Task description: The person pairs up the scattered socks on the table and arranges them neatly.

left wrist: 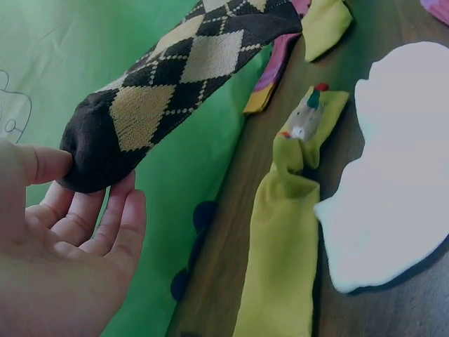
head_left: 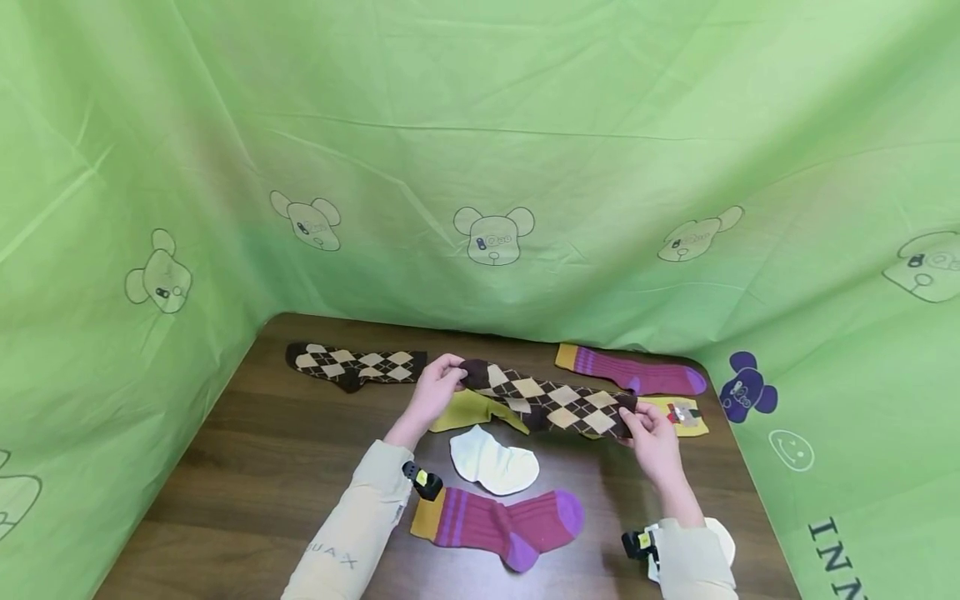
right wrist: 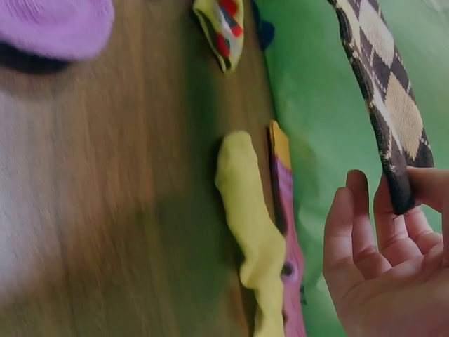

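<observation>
A brown argyle sock [head_left: 558, 402] with cream and tan diamonds is stretched between both hands, held above the table. My left hand [head_left: 437, 390] pinches its dark toe [left wrist: 98, 151] between thumb and fingers. At the other end, my right hand [head_left: 656, 440] pinches the dark cuff [right wrist: 400, 186]. Below the held sock lies a yellow-green sock [head_left: 468, 410], partly hidden by it. A matching argyle sock [head_left: 375, 367] lies flat at the back left, its cuff close to my left hand. Just behind my right hand is a yellow sock end with an animal picture [head_left: 686, 415].
A white sock [head_left: 495, 462] lies mid-table, with a magenta sock with purple toe and mustard cuff [head_left: 480, 523] in front. A similar magenta sock [head_left: 637, 372] lies at the back right. Something white [head_left: 722, 540] shows beside the right sleeve. Green cloth [head_left: 480, 167] hangs around the wooden table [head_left: 247, 467].
</observation>
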Demonstrator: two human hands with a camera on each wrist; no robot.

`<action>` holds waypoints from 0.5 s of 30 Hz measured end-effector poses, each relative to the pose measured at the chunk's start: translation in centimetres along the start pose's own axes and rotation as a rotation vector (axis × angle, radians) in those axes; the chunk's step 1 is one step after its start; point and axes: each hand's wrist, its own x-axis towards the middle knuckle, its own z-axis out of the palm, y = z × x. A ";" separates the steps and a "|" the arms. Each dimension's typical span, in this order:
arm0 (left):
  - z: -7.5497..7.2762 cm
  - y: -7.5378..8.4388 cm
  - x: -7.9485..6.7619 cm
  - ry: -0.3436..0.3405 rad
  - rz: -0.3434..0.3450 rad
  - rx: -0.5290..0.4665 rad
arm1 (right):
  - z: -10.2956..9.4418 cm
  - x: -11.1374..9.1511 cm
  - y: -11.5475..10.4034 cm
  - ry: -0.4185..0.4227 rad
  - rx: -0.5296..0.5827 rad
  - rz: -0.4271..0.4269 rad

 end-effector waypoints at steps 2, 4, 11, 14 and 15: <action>-0.3 -1.0 0.6 0.018 -0.007 -0.012 | 0.5 0.2 0.5 -0.003 -0.005 -0.007; -0.7 -2.1 1.1 0.033 -0.017 -0.021 | 1.0 0.1 0.6 -0.003 -0.005 -0.011; -1.8 -3.1 1.5 0.066 -0.047 -0.057 | 2.4 -0.2 0.6 -0.012 -0.030 -0.021; -2.4 -2.9 1.4 0.089 -0.060 -0.064 | 3.0 -0.4 0.4 -0.031 -0.030 -0.023; -2.6 -2.8 1.4 0.100 -0.067 -0.057 | 3.1 -0.5 0.4 -0.034 -0.031 -0.028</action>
